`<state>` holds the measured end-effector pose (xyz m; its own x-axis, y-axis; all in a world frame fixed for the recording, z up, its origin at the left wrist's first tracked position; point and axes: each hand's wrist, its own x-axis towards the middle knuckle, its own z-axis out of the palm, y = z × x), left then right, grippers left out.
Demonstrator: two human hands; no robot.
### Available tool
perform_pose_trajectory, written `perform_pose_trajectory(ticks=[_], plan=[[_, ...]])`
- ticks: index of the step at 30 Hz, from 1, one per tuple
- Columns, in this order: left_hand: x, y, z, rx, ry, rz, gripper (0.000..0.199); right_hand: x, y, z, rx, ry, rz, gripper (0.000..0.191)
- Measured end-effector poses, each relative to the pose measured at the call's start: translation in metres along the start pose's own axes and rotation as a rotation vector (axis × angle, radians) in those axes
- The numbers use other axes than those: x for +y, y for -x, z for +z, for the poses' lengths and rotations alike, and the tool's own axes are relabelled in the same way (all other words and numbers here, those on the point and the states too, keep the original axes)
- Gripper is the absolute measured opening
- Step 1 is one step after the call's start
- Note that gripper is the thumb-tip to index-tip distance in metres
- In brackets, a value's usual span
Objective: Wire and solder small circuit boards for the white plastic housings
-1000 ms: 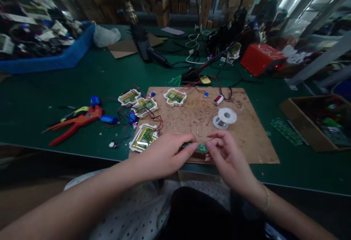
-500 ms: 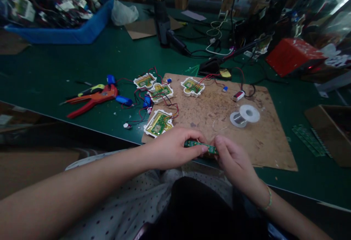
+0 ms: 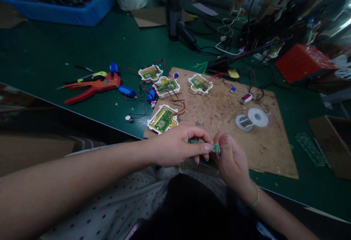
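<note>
A narrow green circuit board strip [image 3: 216, 148] is held between my two hands at the front edge of the table. My left hand [image 3: 182, 145] pinches it from the left, thumb on top and fingers beneath. At its right end, my right hand [image 3: 232, 156] closes on the strip with thumb and curled fingers; those fingers are partly hidden. Beyond my hands, a spool of solder wire [image 3: 251, 119] lies on the brown board [image 3: 219, 112]. Left of them sits a white-framed circuit module [image 3: 163, 120] with wires.
More wired modules [image 3: 167, 86] and blue batteries [image 3: 127, 92] lie left, beside orange-handled cutters [image 3: 94, 86]. A heat gun [image 3: 173, 20] stands behind. Further right are a red box [image 3: 304, 64], green board strips [image 3: 309, 148] and a cardboard box [image 3: 333, 141]. A blue bin [image 3: 82, 15] sits back left.
The view has shifted slightly. My right hand has turned more upright around the strip's right end, and the strip has tilted, showing less of its face. Both hands keep hold.
</note>
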<state>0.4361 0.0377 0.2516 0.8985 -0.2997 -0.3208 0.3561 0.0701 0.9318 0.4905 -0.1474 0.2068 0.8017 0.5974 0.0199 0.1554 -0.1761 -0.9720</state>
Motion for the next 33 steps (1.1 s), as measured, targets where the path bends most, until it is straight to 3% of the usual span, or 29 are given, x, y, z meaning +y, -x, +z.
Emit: perform_pose_trajectory(ticks=[3,7,10,13,18,25,29,33], plan=[[0.004,0.001,-0.001,0.025,-0.094,0.017,0.016,-0.003,-0.006,0.004,0.012,-0.098,0.102,0.047],[0.009,0.002,-0.005,0.17,-0.394,0.042,0.018,-0.009,-0.017,0.002,-0.037,-0.492,0.402,0.044],[0.01,0.003,-0.008,0.247,-0.538,0.067,0.017,-0.012,-0.019,0.0,-0.103,-0.646,0.511,0.038],[0.011,0.003,-0.009,0.242,-0.586,0.063,0.018,-0.012,-0.017,-0.001,-0.164,-0.545,0.498,0.046],[0.011,0.002,-0.009,0.177,-0.603,0.077,0.02,-0.009,-0.012,-0.001,-0.096,-0.227,0.279,0.041],[0.009,-0.001,-0.008,0.086,-0.293,0.097,0.026,-0.007,-0.013,0.005,-0.079,-0.404,0.355,0.046],[0.006,-0.003,-0.01,0.16,-0.368,0.176,0.026,-0.013,-0.017,0.003,-0.091,-0.509,0.436,0.034],[0.008,-0.002,-0.011,0.204,-0.48,0.092,0.029,-0.016,-0.017,0.001,-0.128,-0.629,0.525,0.029]])
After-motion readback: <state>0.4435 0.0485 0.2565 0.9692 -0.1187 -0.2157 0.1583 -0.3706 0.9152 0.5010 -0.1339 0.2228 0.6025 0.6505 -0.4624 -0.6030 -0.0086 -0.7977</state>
